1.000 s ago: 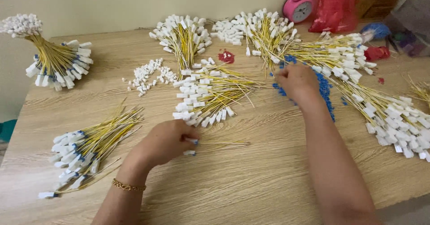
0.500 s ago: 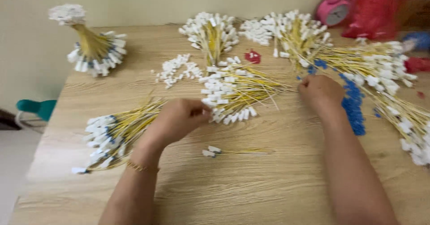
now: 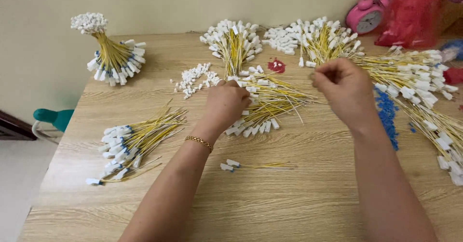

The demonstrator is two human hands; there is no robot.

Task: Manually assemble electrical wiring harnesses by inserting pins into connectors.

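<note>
Right now your left hand [image 3: 226, 102] rests with curled fingers on the middle pile of yellow cables [image 3: 267, 102], whose long axis runs from white plugs at lower left toward upper right; whether it grips any, you cannot tell. Your right hand [image 3: 345, 90] hovers just right of that pile, fingertips pinched together near its thin ends. Two loose cables [image 3: 255, 165] lie crosswise on the wooden table [image 3: 289, 208], below both hands.
</note>
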